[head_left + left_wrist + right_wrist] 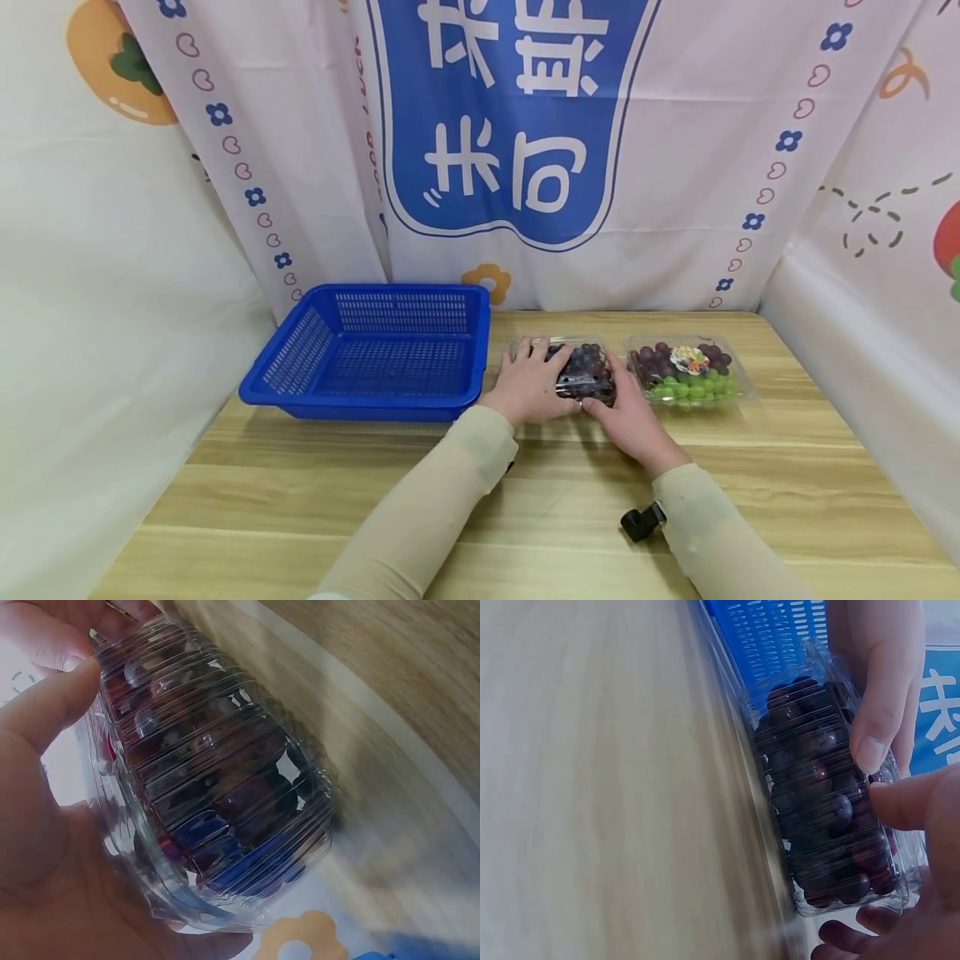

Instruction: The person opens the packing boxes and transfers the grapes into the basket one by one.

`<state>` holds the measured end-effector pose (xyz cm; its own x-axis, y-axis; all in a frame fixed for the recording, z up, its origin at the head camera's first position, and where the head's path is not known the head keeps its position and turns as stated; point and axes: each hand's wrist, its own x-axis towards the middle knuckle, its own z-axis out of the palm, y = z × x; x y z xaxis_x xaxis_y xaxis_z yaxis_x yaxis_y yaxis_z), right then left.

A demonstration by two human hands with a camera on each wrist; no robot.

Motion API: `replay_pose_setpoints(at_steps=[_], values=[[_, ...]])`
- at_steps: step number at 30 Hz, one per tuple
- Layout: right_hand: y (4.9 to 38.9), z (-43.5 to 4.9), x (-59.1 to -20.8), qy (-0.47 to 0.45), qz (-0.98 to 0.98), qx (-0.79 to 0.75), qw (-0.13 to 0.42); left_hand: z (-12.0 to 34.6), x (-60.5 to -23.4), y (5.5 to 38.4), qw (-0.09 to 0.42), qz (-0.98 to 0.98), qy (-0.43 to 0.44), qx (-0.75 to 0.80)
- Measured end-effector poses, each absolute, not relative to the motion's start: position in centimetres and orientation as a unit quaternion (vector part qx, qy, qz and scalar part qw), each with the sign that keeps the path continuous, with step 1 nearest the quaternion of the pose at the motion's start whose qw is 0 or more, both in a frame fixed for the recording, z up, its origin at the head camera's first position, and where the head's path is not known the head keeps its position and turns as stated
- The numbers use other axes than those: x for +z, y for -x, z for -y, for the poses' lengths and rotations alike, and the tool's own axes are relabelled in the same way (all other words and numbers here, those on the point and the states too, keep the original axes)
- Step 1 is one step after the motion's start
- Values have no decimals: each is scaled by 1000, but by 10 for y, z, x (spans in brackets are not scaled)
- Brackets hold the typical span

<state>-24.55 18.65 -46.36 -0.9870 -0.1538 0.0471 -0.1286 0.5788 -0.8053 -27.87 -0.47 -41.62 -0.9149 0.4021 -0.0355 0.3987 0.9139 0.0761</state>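
A clear plastic box of dark grapes (583, 373) sits near the back of the table, between my two hands. My left hand (531, 385) lies across its lid from the left, fingers spread toward the far edge and thumb along the near edge. From the right, my right hand (628, 417) grips the box's end, its thumb at the near edge almost meeting the left thumb. In the left wrist view, the ribbed side of the grape box (217, 772) faces the camera. The right wrist view shows the dark grapes (817, 795) packed behind the clear wall.
On the left stands a blue plastic basket (363, 407) with slotted walls and nothing in it. Just right of my right hand is a second clear box (686, 372) with purple and green grapes and a label. A printed cloth (675, 250) hangs behind the table.
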Motion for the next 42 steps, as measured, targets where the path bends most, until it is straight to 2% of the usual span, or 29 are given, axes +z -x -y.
replay_pose_setpoints(at_steps=[21, 33, 42], values=[[244, -184, -466, 27, -876, -480, 14, -1, -409, 276, 51, -979, -196, -2], [244, -182, -470, 19, -851, -524, 18, 2, -412, 279, 35, -976, -212, -20], [242, -183, -469, 8, -823, -567, 43, 6, -404, 281, 76, -970, -230, -2]])
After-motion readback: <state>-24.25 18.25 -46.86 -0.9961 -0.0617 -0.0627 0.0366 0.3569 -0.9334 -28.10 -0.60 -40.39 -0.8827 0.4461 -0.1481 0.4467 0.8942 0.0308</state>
